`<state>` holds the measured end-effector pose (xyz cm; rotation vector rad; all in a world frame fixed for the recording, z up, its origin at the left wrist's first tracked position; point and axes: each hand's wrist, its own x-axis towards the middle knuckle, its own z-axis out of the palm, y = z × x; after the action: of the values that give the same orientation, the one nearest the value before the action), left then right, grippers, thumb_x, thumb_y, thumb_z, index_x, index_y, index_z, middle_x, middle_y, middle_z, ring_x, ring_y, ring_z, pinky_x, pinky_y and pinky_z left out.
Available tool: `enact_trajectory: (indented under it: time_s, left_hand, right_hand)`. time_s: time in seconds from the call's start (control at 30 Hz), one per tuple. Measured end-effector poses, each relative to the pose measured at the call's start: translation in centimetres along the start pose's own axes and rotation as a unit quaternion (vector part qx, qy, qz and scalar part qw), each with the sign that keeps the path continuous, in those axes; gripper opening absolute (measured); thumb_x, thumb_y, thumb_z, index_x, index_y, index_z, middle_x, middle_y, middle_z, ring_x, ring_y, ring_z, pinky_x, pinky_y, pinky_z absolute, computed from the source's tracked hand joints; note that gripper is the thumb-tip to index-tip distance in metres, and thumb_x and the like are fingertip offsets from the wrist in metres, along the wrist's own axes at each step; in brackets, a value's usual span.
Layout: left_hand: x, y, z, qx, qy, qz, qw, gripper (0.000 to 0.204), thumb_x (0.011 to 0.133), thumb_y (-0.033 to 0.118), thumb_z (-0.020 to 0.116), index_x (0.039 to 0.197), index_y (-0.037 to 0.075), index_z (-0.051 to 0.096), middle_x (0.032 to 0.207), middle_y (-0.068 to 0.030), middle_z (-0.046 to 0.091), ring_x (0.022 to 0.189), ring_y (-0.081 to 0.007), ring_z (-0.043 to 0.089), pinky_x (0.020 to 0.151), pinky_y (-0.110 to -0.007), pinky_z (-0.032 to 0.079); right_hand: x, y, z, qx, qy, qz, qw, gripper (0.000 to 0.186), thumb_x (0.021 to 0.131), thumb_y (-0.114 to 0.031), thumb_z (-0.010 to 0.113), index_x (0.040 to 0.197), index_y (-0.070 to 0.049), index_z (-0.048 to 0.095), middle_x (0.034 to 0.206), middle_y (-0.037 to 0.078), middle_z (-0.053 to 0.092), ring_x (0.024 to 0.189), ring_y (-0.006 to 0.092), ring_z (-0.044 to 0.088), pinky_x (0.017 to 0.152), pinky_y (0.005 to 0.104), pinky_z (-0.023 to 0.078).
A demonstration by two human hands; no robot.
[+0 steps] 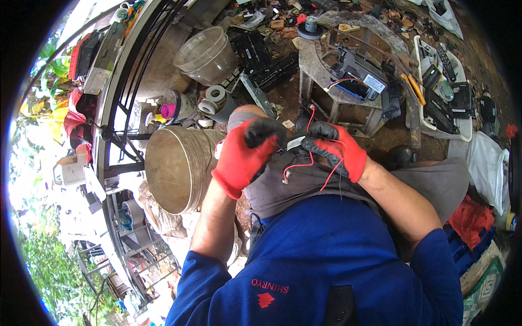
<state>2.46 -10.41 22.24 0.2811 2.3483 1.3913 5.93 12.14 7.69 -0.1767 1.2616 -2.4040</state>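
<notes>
Red gloves with dark palms cover both of my hands, which are raised over my lap. My right hand is closed on a small dark part with a white label. Several thin red wires trail from that grip, one running upward and others hanging down, with a small pale connector at one end. Just to the left, my left hand has its fingers curled in near the labelled part; what they hold, if anything, is hidden.
A large tan bucket lies tilted at my left, below a clear tub. Ahead stands a worn stool bearing a dark device with wires. A white crate of electronic parts sits at the right; scrap covers the ground beyond.
</notes>
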Motion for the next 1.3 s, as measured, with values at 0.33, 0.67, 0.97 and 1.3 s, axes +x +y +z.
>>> enact_trajectory:
  time_s: [0.33, 0.67, 0.97, 1.3]
  left_hand:
    - [-0.6, -1.8, -0.4, -0.129, 0.058, 0.018, 0.990, 0.016, 0.094, 0.003, 0.059, 0.106, -0.004, 0.067, 0.095, -0.0071, 0.072, 0.088, -0.0115, 0.066, 0.080, -0.027, 0.052]
    - [-1.6, -1.2, -1.8, -0.083, 0.134, 0.054, 0.986, 0.022, 0.091, -0.002, 0.056, 0.109, -0.004, 0.069, 0.104, -0.0096, 0.067, 0.096, -0.0147, 0.063, 0.086, -0.027, 0.048]
    - [-3.4, -3.1, -2.8, -0.068, 0.244, 0.098, 0.963, 0.026, 0.093, -0.004, 0.059, 0.118, -0.005, 0.064, 0.113, -0.0096, 0.066, 0.106, -0.0152, 0.061, 0.095, -0.028, 0.048]
    - [-4.4, -5.1, -3.9, 0.173, 0.178, 0.112, 0.962, 0.079, 0.076, 0.015, 0.079, 0.145, 0.000, 0.044, 0.143, -0.0193, 0.050, 0.134, -0.0347, 0.046, 0.111, -0.043, 0.039]
  right_hand:
    - [0.0, -0.2, 0.9, 0.143, 0.018, 0.047, 0.988, 0.021, 0.099, -0.008, 0.063, 0.117, 0.000, 0.066, 0.111, 0.010, 0.070, 0.101, 0.0188, 0.068, 0.092, 0.0306, 0.055]
    - [0.6, 0.8, 0.5, 0.176, 0.011, 0.077, 0.981, 0.035, 0.101, -0.008, 0.058, 0.134, 0.003, 0.056, 0.125, 0.015, 0.066, 0.115, 0.0249, 0.065, 0.102, 0.0367, 0.053]
    - [0.5, 1.1, 0.6, 0.217, -0.023, 0.059, 0.974, 0.030, 0.100, -0.005, 0.059, 0.129, 0.001, 0.060, 0.119, 0.012, 0.069, 0.101, 0.0193, 0.068, 0.091, 0.0317, 0.055]
    - [0.7, 1.4, 0.2, 0.211, -0.033, 0.041, 0.976, 0.029, 0.102, -0.009, 0.057, 0.129, 0.003, 0.060, 0.117, 0.013, 0.068, 0.104, 0.0207, 0.066, 0.095, 0.0341, 0.054]
